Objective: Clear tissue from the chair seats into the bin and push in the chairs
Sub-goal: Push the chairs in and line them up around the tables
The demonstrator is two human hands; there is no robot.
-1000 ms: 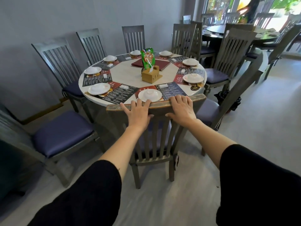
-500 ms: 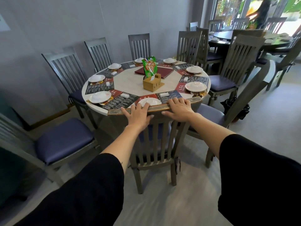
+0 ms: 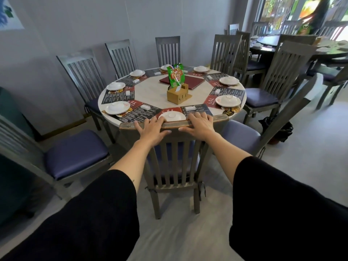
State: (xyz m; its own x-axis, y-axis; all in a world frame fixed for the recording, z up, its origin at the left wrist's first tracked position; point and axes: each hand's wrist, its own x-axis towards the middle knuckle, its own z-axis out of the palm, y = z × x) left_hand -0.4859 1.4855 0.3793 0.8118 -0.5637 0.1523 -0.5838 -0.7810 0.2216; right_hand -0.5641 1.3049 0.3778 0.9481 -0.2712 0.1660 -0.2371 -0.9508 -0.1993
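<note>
The chair in front is nearly home; its top rail stands at the edge of the table and hides the near rim of a plate, and what shows of its seat through the slats bears no tissue. The left hand and right hand lie flat on that rail, a little apart, fingers spread over the top and thumbs along the near face; they press on it and do not clasp it, as far as I can see. No tissue shows on any seat in view; the clearing looks done here. The left chair and the right chair stand well out from the table, so pushing in is left for both. A black bag sits on the floor beyond the right chair; whether it is the bin I cannot tell.

Against a second ago, the chair has gone further under the table; the rail then lay short of the plate. The hands keep the same places on it.
</note>
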